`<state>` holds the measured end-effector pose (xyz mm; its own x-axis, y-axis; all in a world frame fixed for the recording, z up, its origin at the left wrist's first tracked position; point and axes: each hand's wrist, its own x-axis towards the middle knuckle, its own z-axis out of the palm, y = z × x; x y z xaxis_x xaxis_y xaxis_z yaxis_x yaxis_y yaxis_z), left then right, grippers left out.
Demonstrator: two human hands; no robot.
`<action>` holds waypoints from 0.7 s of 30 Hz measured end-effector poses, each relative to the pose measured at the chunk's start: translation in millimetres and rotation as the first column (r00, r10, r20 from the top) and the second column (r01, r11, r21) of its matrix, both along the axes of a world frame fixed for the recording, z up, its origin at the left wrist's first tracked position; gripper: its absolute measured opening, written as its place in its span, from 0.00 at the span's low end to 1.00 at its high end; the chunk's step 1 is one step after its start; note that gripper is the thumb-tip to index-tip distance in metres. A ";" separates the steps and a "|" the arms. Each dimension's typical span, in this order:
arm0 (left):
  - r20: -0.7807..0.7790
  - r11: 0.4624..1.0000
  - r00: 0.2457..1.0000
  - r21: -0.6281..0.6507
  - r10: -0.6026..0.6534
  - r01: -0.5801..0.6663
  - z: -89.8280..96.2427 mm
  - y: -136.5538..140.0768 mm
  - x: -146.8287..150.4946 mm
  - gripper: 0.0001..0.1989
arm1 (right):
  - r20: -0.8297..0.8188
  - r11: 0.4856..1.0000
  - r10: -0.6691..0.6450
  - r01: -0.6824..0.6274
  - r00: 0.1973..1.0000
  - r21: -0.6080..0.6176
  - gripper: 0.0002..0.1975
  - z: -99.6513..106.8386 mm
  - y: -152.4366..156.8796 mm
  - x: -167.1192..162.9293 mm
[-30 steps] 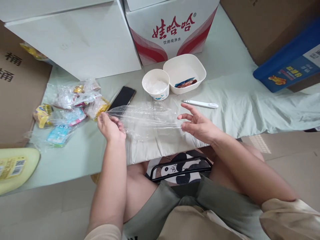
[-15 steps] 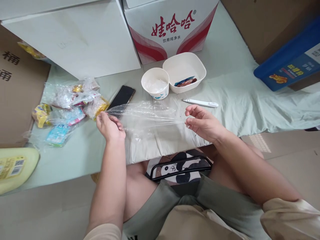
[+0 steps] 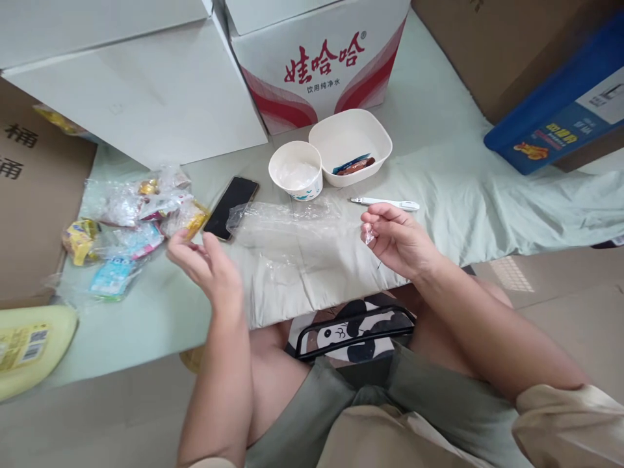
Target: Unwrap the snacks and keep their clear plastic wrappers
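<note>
A thin clear plastic bag [image 3: 292,233] lies loosely spread over the cloth between my hands. My right hand [image 3: 402,242] is closed in a pinch on crumpled clear plastic at the bag's right end. Fingers apart and holding nothing, my left hand [image 3: 207,263] hovers in front of the pile of wrapped packets [image 3: 129,227], off the bag's left end. A black phone [image 3: 231,207] rests behind the bag's left end. A white cutter pen [image 3: 385,203] lies just behind my right hand.
Behind the bag stand a paper cup [image 3: 296,172] with clear plastic inside and a white bowl [image 3: 361,133] holding small packets [image 3: 355,165]. Boxes [image 3: 322,71] line the back. A blue container [image 3: 556,110] is at right, a yellow bottle [image 3: 34,344] at left.
My left hand has let go of the bag, opened and moved slightly left. The bag, stretched taut between both hands before, has slackened onto the cloth. The view has shifted slightly.
</note>
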<state>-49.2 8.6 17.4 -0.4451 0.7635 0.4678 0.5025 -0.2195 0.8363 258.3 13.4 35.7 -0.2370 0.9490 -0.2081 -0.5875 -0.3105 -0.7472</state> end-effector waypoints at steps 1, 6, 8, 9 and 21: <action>-0.096 0.982 0.992 0.176 0.081 -0.063 2.6 -5.7 13.7 0.22 | -0.006 1.000 0.011 -0.011 1.000 -0.004 0.13 0.0 -1.6 -2.0; -0.583 0.887 0.764 0.150 -0.277 0.437 12.2 -19.9 93.3 0.27 | -0.024 0.989 0.145 -0.145 0.989 0.016 0.14 2.8 -11.1 -15.6; -0.576 0.861 0.745 0.132 -0.337 0.491 13.6 -19.1 107.0 0.17 | -0.011 0.984 0.173 -0.173 0.985 0.031 0.14 3.5 -13.1 -18.5; -0.550 0.849 0.748 0.127 -0.371 0.514 14.4 -18.7 109.0 0.11 | 0.002 0.985 0.171 -0.171 0.985 0.038 0.14 3.3 -13.5 -18.9; 0.355 0.669 0.733 -0.304 -0.581 0.678 19.2 -23.4 102.7 0.16 | 0.660 0.874 -0.115 -0.240 0.742 0.422 0.08 -3.0 -19.7 -20.3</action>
